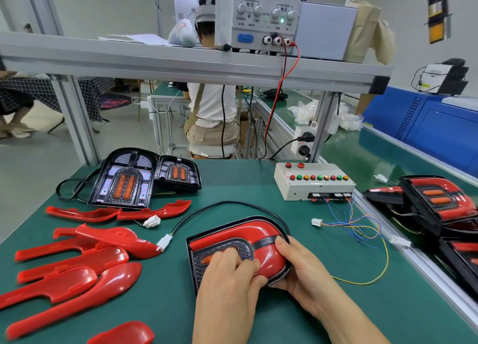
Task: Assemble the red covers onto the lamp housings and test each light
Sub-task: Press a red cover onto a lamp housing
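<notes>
A black lamp housing (196, 273) lies on the green mat in front of me with a red cover (240, 233) fitted over it. My left hand (230, 276) presses down on the cover's near side, fingers bent over the grey centre. My right hand (297, 268) grips the housing's rounded right end, thumb on top of the red cover. The housing's black cable loops back to a white plug (164, 241). Several loose red covers (77, 273) lie at the left. Two bare housings (124, 180) with orange lenses stand at the back left.
A white test box (314, 185) with coloured buttons sits at the back right, its thin wires ending in a white connector (316, 222). Finished red lamps (437, 201) are stacked at the right edge. A power supply (263, 15) stands on the shelf above.
</notes>
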